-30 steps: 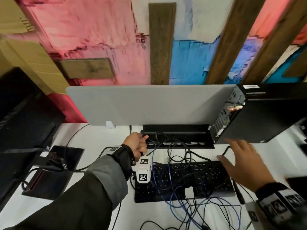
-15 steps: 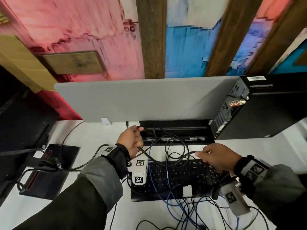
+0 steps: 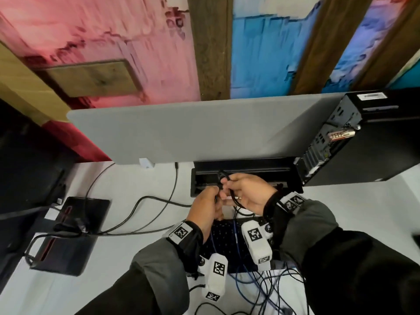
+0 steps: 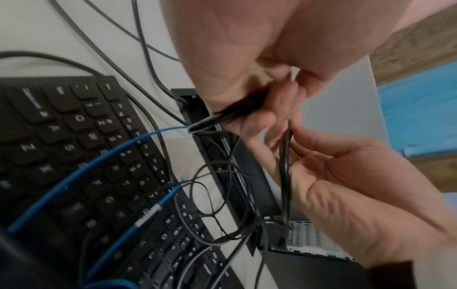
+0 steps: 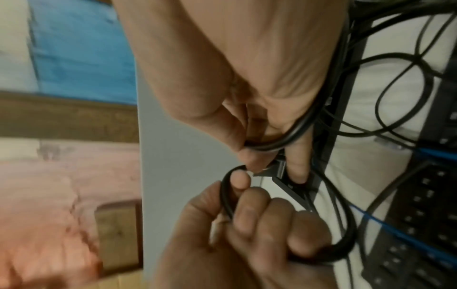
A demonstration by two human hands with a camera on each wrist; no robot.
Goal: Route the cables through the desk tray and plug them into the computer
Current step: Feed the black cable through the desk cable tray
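Both hands have come together since a moment ago, when the right one was out over the keyboard; now they meet just in front of the desk tray (image 3: 241,165). The left hand (image 3: 205,209) has its fingers curled round a bundle of black cable (image 4: 217,119), with a blue cable (image 4: 103,162) running out of the same grip and down across the keyboard (image 4: 69,140). The right hand (image 3: 248,193) pinches a loop of the black cable between thumb and fingertips — in the right wrist view the loop (image 5: 226,192) arcs round a fingertip of the left hand, and a small dark plug sits by the right hand's fingertips, though blur hides what kind it is. The tray is a long black slot set in the white desk (image 3: 127,183), right against the grey divider panel (image 3: 181,130), and several thin black cables lie inside it. The computer (image 3: 363,142) stands at the tray's right end, its back panel of ports turned toward the hands; whether anything is plugged in there cannot be told. More black and blue cables lie tangled on the desk on the near side of the keyboard. At the left a monitor (image 3: 27,160) stands on its flat base (image 3: 75,235), with cables trailing from the base across the desk toward the tray.
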